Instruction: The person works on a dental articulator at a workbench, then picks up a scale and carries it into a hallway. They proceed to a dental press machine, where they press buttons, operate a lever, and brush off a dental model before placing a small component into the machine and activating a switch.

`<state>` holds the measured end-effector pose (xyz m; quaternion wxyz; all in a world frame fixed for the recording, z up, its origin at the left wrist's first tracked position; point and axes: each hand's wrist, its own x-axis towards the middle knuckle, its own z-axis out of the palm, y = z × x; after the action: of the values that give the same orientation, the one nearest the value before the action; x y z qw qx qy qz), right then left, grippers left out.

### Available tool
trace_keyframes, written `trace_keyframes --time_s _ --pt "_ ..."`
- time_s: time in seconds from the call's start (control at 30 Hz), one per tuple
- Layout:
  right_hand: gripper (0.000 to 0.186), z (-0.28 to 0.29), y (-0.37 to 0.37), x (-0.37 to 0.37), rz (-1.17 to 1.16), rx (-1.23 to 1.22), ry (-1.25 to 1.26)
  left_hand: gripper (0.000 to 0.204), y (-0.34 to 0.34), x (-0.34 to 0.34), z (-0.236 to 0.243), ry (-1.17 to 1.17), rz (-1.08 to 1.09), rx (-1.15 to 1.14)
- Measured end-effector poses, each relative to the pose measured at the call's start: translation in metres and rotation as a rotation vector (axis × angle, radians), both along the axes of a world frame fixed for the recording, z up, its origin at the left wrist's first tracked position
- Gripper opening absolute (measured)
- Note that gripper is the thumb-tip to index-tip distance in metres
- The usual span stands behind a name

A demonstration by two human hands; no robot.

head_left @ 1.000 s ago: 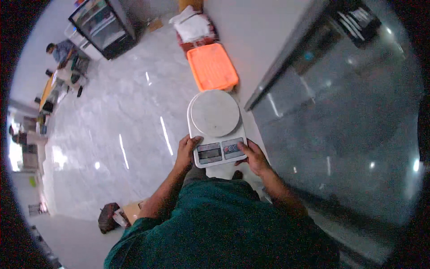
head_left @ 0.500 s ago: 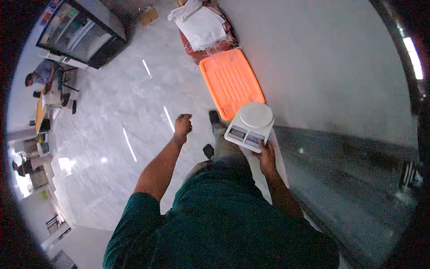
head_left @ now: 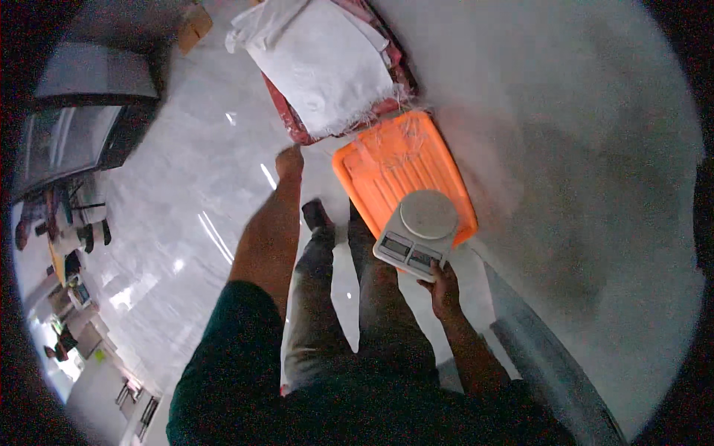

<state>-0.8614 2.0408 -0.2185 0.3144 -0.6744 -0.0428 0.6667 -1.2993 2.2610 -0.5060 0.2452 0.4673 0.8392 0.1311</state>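
My right hand (head_left: pixel 444 288) grips the near edge of a white kitchen scale (head_left: pixel 416 233) with a round weighing plate, held low over an orange plastic tray (head_left: pixel 387 167) on the floor. My left hand (head_left: pixel 289 160) is stretched forward and down, empty, its fingers loosely curled. It hangs near the corner of a red crate (head_left: pixel 291 123) covered by a white woven sack (head_left: pixel 327 63). My legs and one foot show between the two arms.
A pale polished floor (head_left: pixel 171 201) spreads to the left. A glass-fronted cabinet (head_left: pixel 71 141) stands at the far left, a cardboard box (head_left: pixel 195 22) behind it. A grey wall (head_left: pixel 580 134) fills the right side, with a dark metal edge (head_left: pixel 550 364) low on the right.
My left hand let go of the scale and swung out ahead. My right hand alone carries the scale, which came down over the orange tray. The view tilted toward the floor.
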Motion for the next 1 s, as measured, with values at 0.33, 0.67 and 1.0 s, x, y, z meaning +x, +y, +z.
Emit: trace_keyframes --time_s 0.33,0.67,1.0 --pt "0.055 -0.031 0.02 -0.05 -0.143 -0.078 -0.084 0.074 0.061 0.049 0.004 0.137 -0.254 -0.328" --pt "0.056 -0.125 0.048 -0.07 0.378 0.119 -0.075 0.031 0.059 -0.013 0.074 -0.347 -0.126 0.076" --pt "0.037 -0.192 0.24 -0.198 0.073 0.249 0.358 0.052 0.068 -0.01 0.179 -0.772 0.431 -0.047"
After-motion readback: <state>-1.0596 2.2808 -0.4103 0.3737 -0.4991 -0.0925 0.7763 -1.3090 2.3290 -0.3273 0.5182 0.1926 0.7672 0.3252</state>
